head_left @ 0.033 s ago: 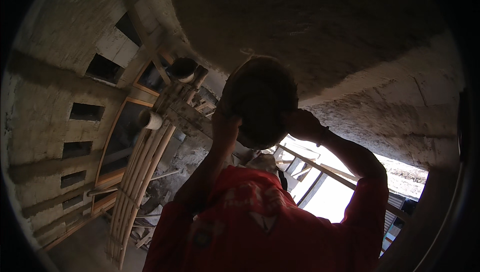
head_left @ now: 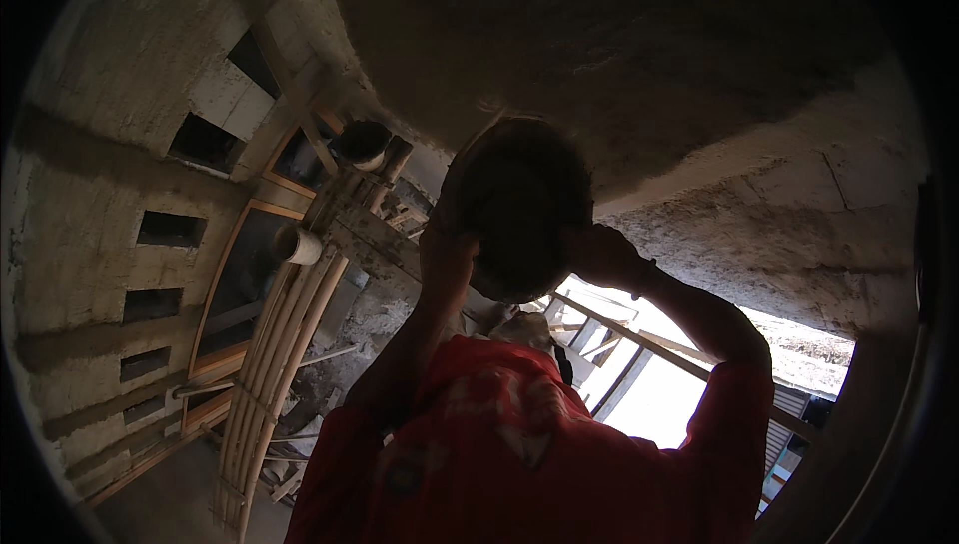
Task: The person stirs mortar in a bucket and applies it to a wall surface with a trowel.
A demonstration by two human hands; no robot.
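A dark round bucket [head_left: 521, 209] is held up in front of me by both hands, against a wall with a dark, damp-looking plaster patch [head_left: 619, 34]. My left hand [head_left: 450, 259] is closed on the bucket's left edge, its thumb toward the mouth. On the opposite edge, my right hand [head_left: 604, 256] grips it with bent fingers, a band round the wrist. The bucket's mouth faces me, but its inside is too dark to make out any contents.
To the left, bamboo poles [head_left: 262, 394] lie beside boards, with a pale bucket [head_left: 298, 244] and a dark-mouthed bucket [head_left: 363, 147] on them. Beyond is a block wall [head_left: 95, 244] with rectangular openings and a wood-framed window [head_left: 240, 274]. Bright daylight enters through an opening [head_left: 654, 394] at lower right.
The bucket and both hands sit very slightly lower in the picture. Both hands keep their hold.
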